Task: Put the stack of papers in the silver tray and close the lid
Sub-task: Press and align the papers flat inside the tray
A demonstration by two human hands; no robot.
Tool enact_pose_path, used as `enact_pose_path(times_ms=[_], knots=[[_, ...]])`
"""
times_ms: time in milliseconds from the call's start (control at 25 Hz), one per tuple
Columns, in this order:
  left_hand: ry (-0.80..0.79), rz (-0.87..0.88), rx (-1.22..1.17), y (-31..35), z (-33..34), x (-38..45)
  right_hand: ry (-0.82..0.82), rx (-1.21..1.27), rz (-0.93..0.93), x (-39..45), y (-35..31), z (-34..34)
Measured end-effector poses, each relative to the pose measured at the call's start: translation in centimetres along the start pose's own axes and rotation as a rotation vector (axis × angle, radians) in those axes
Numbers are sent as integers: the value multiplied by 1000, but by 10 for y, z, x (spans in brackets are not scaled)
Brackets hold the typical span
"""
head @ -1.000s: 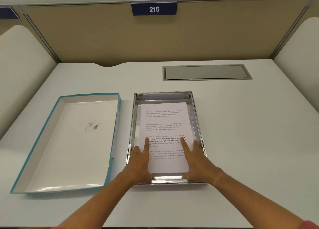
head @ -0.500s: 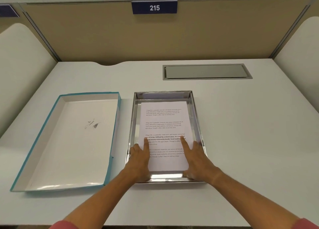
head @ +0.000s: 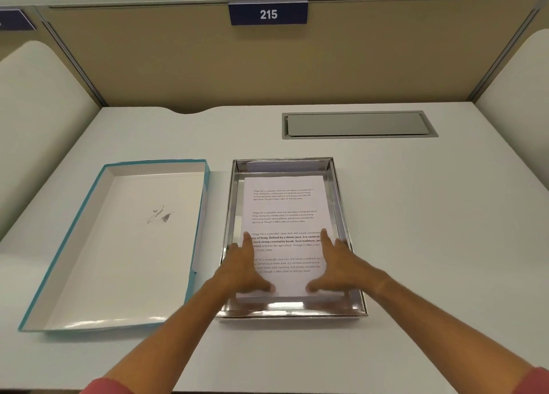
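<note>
A stack of printed white papers (head: 284,209) lies flat inside the silver tray (head: 338,203) at the middle of the desk. My left hand (head: 243,270) rests spread on the stack's near left part, fingers apart, thumb pointing inward. My right hand (head: 338,267) lies spread on the near right part, its outer fingers reaching the tray's right wall. Neither hand grips anything. The lid (head: 118,245), teal outside and white inside, lies upside down on the desk just left of the tray.
A grey metal cable flap (head: 356,124) is set into the white desk (head: 430,230) behind the tray. A tan partition with a blue sign "215" (head: 268,14) closes the back. White side panels rise at left and right.
Both hands stay flat on the papers in the tray. My thumbs have spread inward along the stack's near edge. The view has shifted slightly.
</note>
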State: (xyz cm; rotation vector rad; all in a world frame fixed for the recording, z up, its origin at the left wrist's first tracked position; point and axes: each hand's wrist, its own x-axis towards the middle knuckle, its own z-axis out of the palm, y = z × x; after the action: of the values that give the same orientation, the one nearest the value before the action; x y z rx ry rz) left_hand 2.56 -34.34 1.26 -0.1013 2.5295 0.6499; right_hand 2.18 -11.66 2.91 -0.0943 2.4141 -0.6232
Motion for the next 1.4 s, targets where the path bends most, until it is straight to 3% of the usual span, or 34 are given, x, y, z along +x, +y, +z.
enact_pose_path(times_ms=[200,520,960,1400], knots=[[200,-39,-302,20,-24,26,238,272,9,25,-15,-21],[256,-144,-366,23,-20,47,283,350,102,48,-20,-20],[175,-57,-38,40,-65,95,314,77,39,97,-31,-66],[23,-80,311,55,-95,155,267,-100,107,164,-34,-86]])
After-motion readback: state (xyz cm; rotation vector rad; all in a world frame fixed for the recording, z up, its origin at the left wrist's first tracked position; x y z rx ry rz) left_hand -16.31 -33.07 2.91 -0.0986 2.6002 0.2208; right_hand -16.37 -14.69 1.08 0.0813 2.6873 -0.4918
